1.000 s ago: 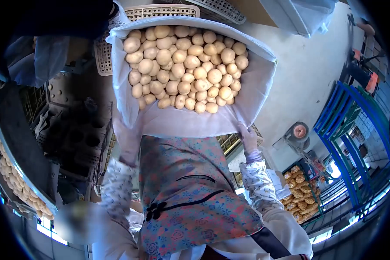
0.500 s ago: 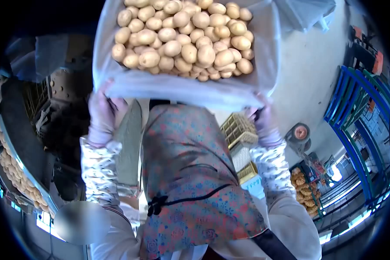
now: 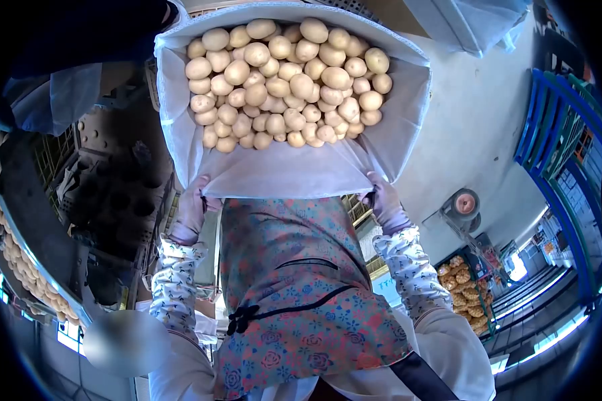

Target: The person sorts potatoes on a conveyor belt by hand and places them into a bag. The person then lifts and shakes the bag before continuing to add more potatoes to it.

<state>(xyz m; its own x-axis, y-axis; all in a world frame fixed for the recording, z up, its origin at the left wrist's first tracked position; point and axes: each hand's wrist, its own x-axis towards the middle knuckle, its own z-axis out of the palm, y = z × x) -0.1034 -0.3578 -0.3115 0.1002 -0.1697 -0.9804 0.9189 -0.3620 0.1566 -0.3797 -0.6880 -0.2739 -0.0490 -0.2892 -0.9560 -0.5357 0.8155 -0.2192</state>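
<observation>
A container lined with a translucent white liner (image 3: pixel 281 175) fills the upper middle of the head view, and a heap of potatoes (image 3: pixel 287 87) lies inside it. My left hand (image 3: pixel 195 207) is gloved and closed on the liner's near left edge. On the near right edge, my right hand (image 3: pixel 381 200), gloved too, pinches the same liner. The near side of the liner is stretched between both hands, just beyond the floral apron (image 3: pixel 301 267).
Potatoes on a curved conveyor (image 3: pixel 37 274) run along the left. Blue racks (image 3: pixel 565 147) stand at right. A wheel (image 3: pixel 464 203) and bagged produce (image 3: pixel 463 291) are lower right. Another liner (image 3: pixel 468 23) shows at upper right. Part of a person's dark sleeve (image 3: pixel 114 27) is upper left.
Both hands have moved inward and toward my body, drawing the liner's near edge with them. More of the container's far side now shows, and the potatoes sit slightly lower in view.
</observation>
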